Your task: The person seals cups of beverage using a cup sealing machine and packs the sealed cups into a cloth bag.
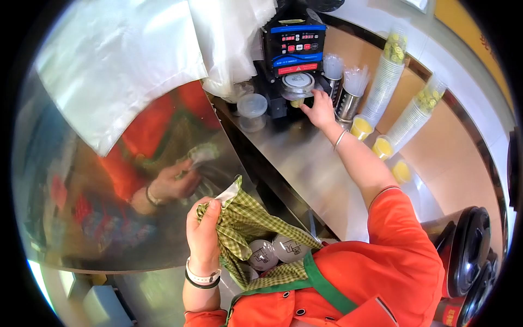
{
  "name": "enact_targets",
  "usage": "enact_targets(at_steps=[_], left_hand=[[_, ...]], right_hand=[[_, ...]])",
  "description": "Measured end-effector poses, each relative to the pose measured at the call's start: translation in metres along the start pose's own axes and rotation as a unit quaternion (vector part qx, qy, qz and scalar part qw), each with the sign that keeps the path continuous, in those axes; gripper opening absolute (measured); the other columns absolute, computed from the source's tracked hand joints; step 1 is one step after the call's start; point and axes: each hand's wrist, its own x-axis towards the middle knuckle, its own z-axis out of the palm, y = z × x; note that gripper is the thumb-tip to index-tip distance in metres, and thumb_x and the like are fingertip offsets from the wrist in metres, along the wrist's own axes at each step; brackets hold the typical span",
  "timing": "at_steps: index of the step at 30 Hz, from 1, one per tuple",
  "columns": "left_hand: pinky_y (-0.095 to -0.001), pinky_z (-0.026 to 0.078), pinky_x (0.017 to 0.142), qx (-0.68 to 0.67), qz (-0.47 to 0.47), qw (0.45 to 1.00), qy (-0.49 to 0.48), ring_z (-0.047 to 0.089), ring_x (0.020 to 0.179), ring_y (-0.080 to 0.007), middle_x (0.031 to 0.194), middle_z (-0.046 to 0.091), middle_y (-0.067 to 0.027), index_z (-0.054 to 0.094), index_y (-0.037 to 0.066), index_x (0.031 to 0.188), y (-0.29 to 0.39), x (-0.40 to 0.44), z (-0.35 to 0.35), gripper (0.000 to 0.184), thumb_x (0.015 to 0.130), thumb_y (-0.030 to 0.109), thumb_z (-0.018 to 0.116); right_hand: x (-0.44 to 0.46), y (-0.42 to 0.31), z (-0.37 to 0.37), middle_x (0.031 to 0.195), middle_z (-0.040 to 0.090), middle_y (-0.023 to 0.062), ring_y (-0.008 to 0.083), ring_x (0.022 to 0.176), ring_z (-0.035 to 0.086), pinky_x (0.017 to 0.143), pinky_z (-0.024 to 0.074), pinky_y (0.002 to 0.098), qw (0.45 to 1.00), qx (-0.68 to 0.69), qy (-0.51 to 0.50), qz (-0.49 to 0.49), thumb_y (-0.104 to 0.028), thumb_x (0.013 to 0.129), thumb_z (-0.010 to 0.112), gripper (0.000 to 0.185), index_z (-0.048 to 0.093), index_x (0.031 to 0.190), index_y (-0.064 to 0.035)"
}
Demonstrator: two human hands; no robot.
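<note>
My left hand (pixel 204 231) is closed on the gathered edge of a green-and-yellow checked apron (pixel 256 219), holding it up as a pouch. Inside the fold lie several cups with printed film tops (pixel 262 254). My right hand (pixel 320 110) reaches to the front of a black cup sealing machine (pixel 297 46). Its thumb and fingers are at the side of a plastic cup with a printed white top (pixel 298 80); part of the grip is hidden. A clear round tub (pixel 252 106) stands left of the machine.
Tall stacks of clear plastic cups (pixel 384 82) lean along the right of the counter. Near them stand cups of yellow contents (pixel 361 127) and metal holders with straws (pixel 347 103). White plastic bags (pixel 125 60) hang at upper left over a reflective metal panel (pixel 163 229). Black-lidded containers (pixel 469 248) sit at right.
</note>
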Motion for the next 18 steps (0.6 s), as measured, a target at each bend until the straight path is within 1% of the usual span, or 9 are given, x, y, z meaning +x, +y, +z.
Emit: enact_targets(at_steps=[5,7,8,10,12,13,15,16,18], left_hand=[[-0.0192,0.034,0.062,0.029,0.0,0.999,0.017,0.042,0.068,-0.0033,0.074,0.051,0.0052,0.058,0.002,0.085,0.002,0.004,0.0,0.013,0.087,0.015,0.058],[-0.019,0.032,0.059,0.028,0.008,1.0,0.007,0.04,0.066,-0.0029,0.072,0.049,0.0063,0.057,0.003,0.083,0.001,-0.001,0.001,0.012,0.087,0.015,0.058],[-0.019,0.032,0.059,0.029,0.007,0.999,0.012,0.04,0.066,-0.0029,0.072,0.049,0.0063,0.057,0.003,0.083,0.0,-0.001,-0.001,0.012,0.087,0.015,0.058],[-0.0209,0.037,0.064,0.033,-0.007,0.999,0.001,0.045,0.07,-0.006,0.076,0.051,0.0037,0.056,0.004,0.088,-0.003,0.001,-0.006,0.011,0.087,0.016,0.057],[-0.0207,0.037,0.064,0.038,-0.008,0.999,0.012,0.045,0.07,-0.006,0.076,0.051,0.0037,0.056,0.004,0.088,-0.002,0.002,-0.003,0.012,0.087,0.016,0.057],[-0.0206,0.037,0.064,0.042,-0.01,0.999,0.019,0.045,0.069,-0.0061,0.076,0.051,0.0036,0.056,0.004,0.088,-0.002,0.002,-0.003,0.012,0.087,0.016,0.057],[-0.0206,0.037,0.064,0.039,-0.008,0.999,0.031,0.046,0.069,-0.006,0.076,0.052,0.0036,0.056,0.004,0.088,-0.004,-0.005,-0.004,0.011,0.087,0.015,0.057],[-0.0206,0.037,0.064,0.039,-0.01,0.998,0.037,0.046,0.069,-0.0059,0.076,0.052,0.0035,0.056,0.004,0.089,-0.004,-0.006,-0.004,0.011,0.087,0.015,0.057],[-0.0207,0.037,0.064,0.039,-0.008,0.999,0.037,0.046,0.07,-0.0059,0.076,0.052,0.0034,0.056,0.004,0.089,-0.005,-0.005,-0.005,0.011,0.087,0.015,0.057]], right_hand=[[0.023,0.0,0.006,0.119,0.046,0.0202,0.0355,0.111,0.044,0.096,0.0356,0.0395,1.0,-0.024,-0.007,0.001,-0.036,0.067,0.072,0.07,0.045,0.121,-0.001],[0.031,0.001,0.005,0.119,0.046,0.0204,0.035,0.113,0.043,0.096,0.0351,0.0393,0.998,-0.043,-0.047,0.028,-0.038,0.067,0.072,0.072,0.043,0.122,-0.0017],[0.034,0.0,0.006,0.12,0.045,0.0205,0.0348,0.114,0.042,0.096,0.0348,0.0399,0.997,-0.051,-0.053,0.032,-0.041,0.067,0.072,0.075,0.042,0.123,-0.0023],[0.04,-0.001,0.008,0.12,0.045,0.0204,0.0349,0.114,0.042,0.096,0.0345,0.0405,0.995,-0.055,-0.069,0.041,-0.042,0.066,0.072,0.076,0.041,0.123,-0.0026],[0.046,-0.003,0.005,0.122,0.043,0.0201,0.0351,0.116,0.041,0.098,0.0326,0.0414,0.992,-0.061,-0.096,0.056,-0.046,0.064,0.072,0.082,0.039,0.126,-0.0039],[0.048,-0.003,0.007,0.122,0.043,0.0201,0.0351,0.116,0.041,0.098,0.0326,0.0414,0.992,-0.061,-0.097,0.054,-0.046,0.064,0.072,0.082,0.039,0.126,-0.0039],[0.049,-0.008,0.007,0.125,0.042,0.02,0.0344,0.119,0.039,0.099,0.0305,0.0418,0.989,-0.082,-0.102,0.073,-0.048,0.064,0.072,0.086,0.035,0.129,-0.0058],[0.052,-0.008,0.007,0.127,0.04,0.0199,0.0341,0.121,0.038,0.1,0.0291,0.0423,0.986,-0.087,-0.121,0.081,-0.05,0.064,0.071,0.089,0.031,0.132,-0.0076],[0.057,-0.012,0.004,0.127,0.04,0.0199,0.0344,0.121,0.037,0.1,0.0287,0.0426,0.982,-0.092,-0.136,0.091,-0.05,0.064,0.071,0.09,0.031,0.132,-0.0082]])
